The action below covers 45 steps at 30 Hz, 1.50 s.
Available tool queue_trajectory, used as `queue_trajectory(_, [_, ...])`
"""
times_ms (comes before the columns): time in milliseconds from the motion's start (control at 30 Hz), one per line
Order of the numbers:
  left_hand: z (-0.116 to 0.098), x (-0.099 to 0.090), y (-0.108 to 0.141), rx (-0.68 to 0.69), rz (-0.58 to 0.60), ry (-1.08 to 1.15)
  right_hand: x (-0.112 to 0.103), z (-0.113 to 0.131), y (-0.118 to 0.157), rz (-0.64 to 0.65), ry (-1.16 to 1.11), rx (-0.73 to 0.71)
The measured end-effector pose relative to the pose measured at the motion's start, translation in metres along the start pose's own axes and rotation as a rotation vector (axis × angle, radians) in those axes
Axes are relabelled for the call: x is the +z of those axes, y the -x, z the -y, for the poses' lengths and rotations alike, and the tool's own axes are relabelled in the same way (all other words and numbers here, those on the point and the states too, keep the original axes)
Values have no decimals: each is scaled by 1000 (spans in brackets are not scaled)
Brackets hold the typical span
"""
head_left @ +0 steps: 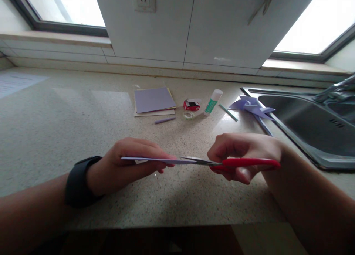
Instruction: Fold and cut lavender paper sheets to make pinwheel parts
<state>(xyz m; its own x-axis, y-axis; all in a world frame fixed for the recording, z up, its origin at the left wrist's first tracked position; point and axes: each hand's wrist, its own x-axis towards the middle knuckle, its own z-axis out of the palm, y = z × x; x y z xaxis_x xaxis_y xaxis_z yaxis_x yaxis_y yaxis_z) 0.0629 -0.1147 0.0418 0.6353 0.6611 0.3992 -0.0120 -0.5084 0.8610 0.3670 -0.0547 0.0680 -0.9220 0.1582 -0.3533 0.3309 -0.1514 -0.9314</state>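
Observation:
My left hand (130, 162) pinches a flat sheet of purple paper (149, 160), held edge-on above the speckled counter (55, 136). A black watch sits on that wrist. My right hand (244, 155) grips red-handled scissors (244, 163). Their metal blades (198, 160) point left and meet the right edge of the paper.
At the back of the counter lie a stack of coloured paper (154, 99), a purple strip (165, 120), a small red box (191, 105), a tape roll (188, 115), a glue stick (213, 101), a green stick (229, 112) and a purple pinwheel (252, 107). A steel sink (305, 125) is at right.

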Motion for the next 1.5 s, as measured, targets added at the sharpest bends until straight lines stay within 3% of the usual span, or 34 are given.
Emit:
queue_trajectory(833, [2, -1, 3, -40, 40, -7, -2, 2, 3, 1, -30, 46])
queue_trajectory(1500, [2, 1, 0, -1, 8, -22, -2, 1, 6, -22, -31, 68])
